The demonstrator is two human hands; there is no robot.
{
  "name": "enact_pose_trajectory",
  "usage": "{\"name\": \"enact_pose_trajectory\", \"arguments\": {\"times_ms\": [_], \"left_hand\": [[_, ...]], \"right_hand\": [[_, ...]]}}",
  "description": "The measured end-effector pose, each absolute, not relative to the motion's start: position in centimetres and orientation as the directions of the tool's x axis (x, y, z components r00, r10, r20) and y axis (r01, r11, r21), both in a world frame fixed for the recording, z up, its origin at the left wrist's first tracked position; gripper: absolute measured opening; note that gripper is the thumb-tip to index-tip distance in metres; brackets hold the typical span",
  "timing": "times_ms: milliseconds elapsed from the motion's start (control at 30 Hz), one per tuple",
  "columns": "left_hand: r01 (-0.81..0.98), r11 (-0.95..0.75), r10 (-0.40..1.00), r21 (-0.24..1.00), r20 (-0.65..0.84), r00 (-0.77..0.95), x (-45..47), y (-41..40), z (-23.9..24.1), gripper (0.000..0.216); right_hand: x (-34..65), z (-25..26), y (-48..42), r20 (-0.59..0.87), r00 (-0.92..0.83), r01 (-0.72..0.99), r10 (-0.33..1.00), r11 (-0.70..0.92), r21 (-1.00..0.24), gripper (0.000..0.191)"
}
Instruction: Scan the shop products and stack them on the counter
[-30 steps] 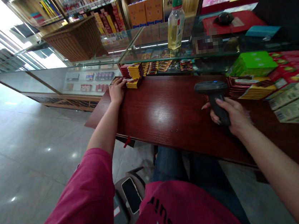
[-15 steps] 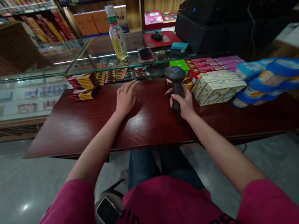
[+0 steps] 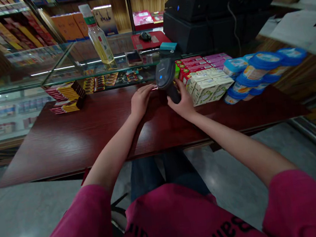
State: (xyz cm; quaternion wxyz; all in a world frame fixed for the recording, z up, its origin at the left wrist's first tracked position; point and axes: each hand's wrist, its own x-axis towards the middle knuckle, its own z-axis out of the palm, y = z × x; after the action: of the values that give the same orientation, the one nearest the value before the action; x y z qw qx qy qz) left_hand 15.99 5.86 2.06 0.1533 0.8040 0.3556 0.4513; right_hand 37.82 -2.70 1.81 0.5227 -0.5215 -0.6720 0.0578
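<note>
My right hand (image 3: 183,102) is wrapped round the handle of a black barcode scanner (image 3: 166,74), whose head with a small blue light tilts towards the left. Close by on the left, my left hand (image 3: 140,102) rests low over the brown table (image 3: 105,136), fingers together and reaching to the scanner's head. At its fingertips shows a thin reddish-white edge (image 3: 153,88) of something mostly hidden behind the scanner; I cannot make out what it is. Beside my right hand stand pale green-and-white boxes (image 3: 210,86) and red boxes (image 3: 190,67).
Blue-lidded tubs (image 3: 251,73) are stacked at the right. Red-and-yellow packets (image 3: 68,96) form a pile at the left. Behind the table, a glass counter (image 3: 77,63) carries a bottle (image 3: 100,41), a computer mouse (image 3: 145,36) and a black machine (image 3: 207,25).
The view has turned to the right. My left hand has moved right, up to the scanner. My right hand has tilted the scanner's head to the left, still gripping its handle.
</note>
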Motion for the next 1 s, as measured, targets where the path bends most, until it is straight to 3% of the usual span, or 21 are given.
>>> {"name": "enact_pose_trajectory", "arguments": {"times_ms": [133,267,333,433,667,867,1000], "left_hand": [[0.443,-0.484,0.839,0.755,0.544,-0.010,10.1,6.8,1.7,0.025],[0.105,-0.223,0.938,0.969,0.243,-0.249,6.5,8.2,0.7,0.022],[-0.078,-0.157,0.957,0.985,0.132,-0.259,6.0,8.5,0.4,0.023],[-0.180,-0.146,0.965,0.973,0.100,-0.242,6.0,8.5,0.2,0.022],[-0.172,-0.126,0.967,0.977,0.083,-0.240,6.3,7.9,0.8,0.025],[-0.160,-0.134,0.971,0.978,0.098,-0.216,6.4,8.0,0.4,0.025],[-0.045,-0.191,0.954,0.981,0.175,-0.242,6.1,8.0,0.3,0.030]], "right_hand": [[33.8,2.2,-1.2,0.626,-0.021,0.557,0.780,0.529,-0.640,0.074],[30.6,1.7,-1.3,0.507,-0.196,0.337,0.839,0.543,-0.769,0.068],[29.9,1.5,-1.6,0.440,-0.289,0.264,0.851,0.512,-0.817,0.066],[29.8,1.6,-1.7,0.374,-0.337,0.220,0.864,0.458,-0.861,0.063],[29.9,2.0,-1.7,0.313,-0.272,0.171,0.910,0.366,-0.915,0.059],[29.8,2.2,-1.9,0.337,-0.259,0.156,0.905,0.384,-0.910,0.060],[30.1,2.7,-2.2,0.348,-0.198,0.145,0.916,0.378,-0.914,0.058]]}}
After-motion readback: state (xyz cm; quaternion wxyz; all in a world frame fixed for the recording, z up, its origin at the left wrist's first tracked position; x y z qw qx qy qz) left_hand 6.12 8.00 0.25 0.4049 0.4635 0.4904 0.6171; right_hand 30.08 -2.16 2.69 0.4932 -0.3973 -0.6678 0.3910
